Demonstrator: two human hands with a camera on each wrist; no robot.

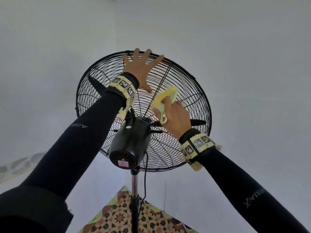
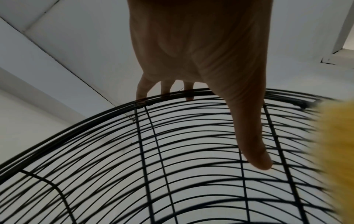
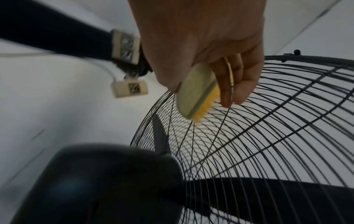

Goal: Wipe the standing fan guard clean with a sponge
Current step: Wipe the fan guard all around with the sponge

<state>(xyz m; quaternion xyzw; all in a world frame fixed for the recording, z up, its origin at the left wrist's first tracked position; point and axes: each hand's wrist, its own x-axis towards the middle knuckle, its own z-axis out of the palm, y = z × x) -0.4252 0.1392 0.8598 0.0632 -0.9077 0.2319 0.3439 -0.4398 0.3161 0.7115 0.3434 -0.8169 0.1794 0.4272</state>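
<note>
The black wire fan guard [image 1: 193, 91] is seen from behind, tilted up toward the ceiling. My left hand [image 1: 143, 69] lies spread on its upper part, fingers straight and reaching the top rim. In the left wrist view the thumb [image 2: 252, 144] rests on the wires [image 2: 153, 151]. My right hand [image 1: 175, 116] grips a sponge [image 1: 165, 96] with a pale green back and yellow underside. The sponge's yellow side [image 3: 205, 106] is pressed on the rear guard [image 3: 277, 121], right of centre and just below my left thumb.
The black motor housing [image 1: 131, 140] juts toward me at the guard's centre, with a chrome pole [image 1: 134, 184] and a hanging cord [image 1: 145, 182] below. Black blades [image 1: 198, 122] sit inside the guard. White walls surround; patterned floor [image 1: 117, 216] lies beneath.
</note>
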